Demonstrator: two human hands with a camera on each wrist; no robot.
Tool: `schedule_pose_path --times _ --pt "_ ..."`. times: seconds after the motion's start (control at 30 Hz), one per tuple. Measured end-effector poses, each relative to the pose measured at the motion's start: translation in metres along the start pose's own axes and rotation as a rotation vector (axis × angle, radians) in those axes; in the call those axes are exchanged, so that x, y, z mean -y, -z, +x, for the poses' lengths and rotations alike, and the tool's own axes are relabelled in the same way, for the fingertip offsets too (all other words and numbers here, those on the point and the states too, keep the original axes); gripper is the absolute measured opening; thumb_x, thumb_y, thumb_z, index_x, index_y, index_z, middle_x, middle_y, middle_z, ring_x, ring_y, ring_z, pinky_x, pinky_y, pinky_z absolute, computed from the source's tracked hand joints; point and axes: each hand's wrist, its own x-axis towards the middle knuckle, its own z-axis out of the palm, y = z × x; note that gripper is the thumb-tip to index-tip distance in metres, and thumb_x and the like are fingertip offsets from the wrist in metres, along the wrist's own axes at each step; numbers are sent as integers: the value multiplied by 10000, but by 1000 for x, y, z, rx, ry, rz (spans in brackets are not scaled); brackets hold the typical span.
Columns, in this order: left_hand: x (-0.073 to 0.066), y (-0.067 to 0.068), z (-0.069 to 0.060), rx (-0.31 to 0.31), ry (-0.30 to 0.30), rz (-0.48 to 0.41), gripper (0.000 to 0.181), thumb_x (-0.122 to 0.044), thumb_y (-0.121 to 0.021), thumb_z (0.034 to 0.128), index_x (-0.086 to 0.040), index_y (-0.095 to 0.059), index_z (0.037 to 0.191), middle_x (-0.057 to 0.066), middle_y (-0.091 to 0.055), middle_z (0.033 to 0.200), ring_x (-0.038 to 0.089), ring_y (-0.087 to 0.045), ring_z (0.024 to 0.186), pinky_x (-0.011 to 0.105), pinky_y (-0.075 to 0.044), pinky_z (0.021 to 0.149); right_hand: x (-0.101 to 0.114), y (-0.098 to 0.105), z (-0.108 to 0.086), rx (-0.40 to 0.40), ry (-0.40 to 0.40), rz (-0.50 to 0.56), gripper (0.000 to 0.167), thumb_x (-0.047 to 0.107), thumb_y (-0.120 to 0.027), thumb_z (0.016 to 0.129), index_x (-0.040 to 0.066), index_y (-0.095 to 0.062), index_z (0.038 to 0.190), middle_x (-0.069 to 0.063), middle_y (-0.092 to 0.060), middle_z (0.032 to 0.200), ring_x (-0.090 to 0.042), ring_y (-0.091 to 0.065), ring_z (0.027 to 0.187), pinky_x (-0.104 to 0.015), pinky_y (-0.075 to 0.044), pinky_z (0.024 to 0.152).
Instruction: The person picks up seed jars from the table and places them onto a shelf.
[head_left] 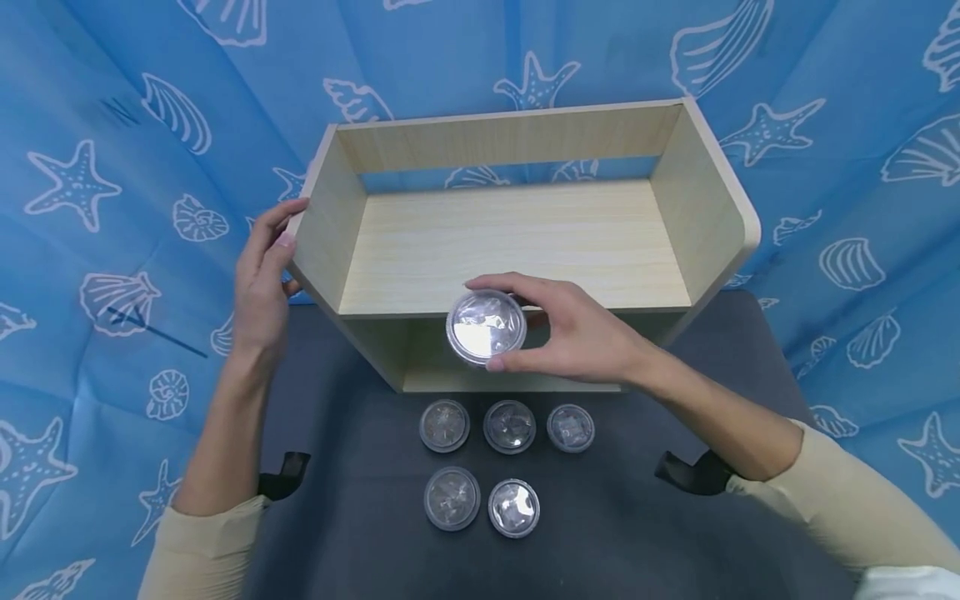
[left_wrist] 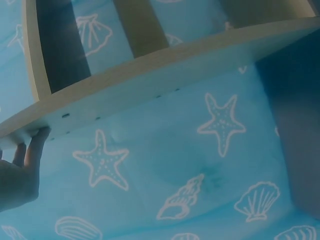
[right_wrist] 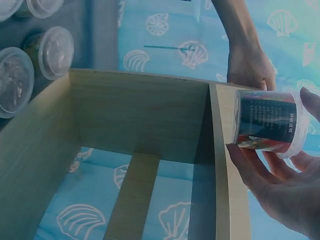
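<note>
Right hand (head_left: pixel 576 330) clamps the tub (head_left: pixel 486 325), best carried level; left hand (head_left: pixel 261 287), fingers apart, should steady the shelf (head_left: pixel 517 242) at left.

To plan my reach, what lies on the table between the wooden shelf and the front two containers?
A row of three lidded containers lies there, as the head view shows.

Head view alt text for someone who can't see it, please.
A person's right grip holds a round clear-lidded tub at a pale wooden two-level shelf; the left grip touches the shelf's side. Five similar tubs stand on the dark table in front.
</note>
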Motion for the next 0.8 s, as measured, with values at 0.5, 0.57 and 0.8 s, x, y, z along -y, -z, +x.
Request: schedule_pose_path --times 0.5,0.57,0.8 --pt "0 -4 1 -31 23 16 387 -265 -410 1041 -194 -559 1391 56 -501 1394 238 -489 1130 391 -406 808 7 5 49 -26 -67 36 703 182 -839 806 136 -516 1429 -14 -572 1312 -148 -588 1130 -312 -548 851" --pt "-1 -5 1 -31 27 24 391 -266 -402 1042 -197 -555 1395 49 -498 1398 237 -482 1144 397 -400 821 7 5 56 -28 -78 49 704 182 -838 807 137 -513 1431 -20 -561 1326 -153 -592 1128 -304 -548 848" --pt "-5 -3 1 -14 55 -7 393 -275 -415 1045 -192 -546 1406 52 -498 1394 229 -485 1135 384 -415 820 9 6 77 -28 -101 45 704 180 -830 811 111 -508 1433 -52 -545 1348 -178 -590 1114 -305 -551 846"
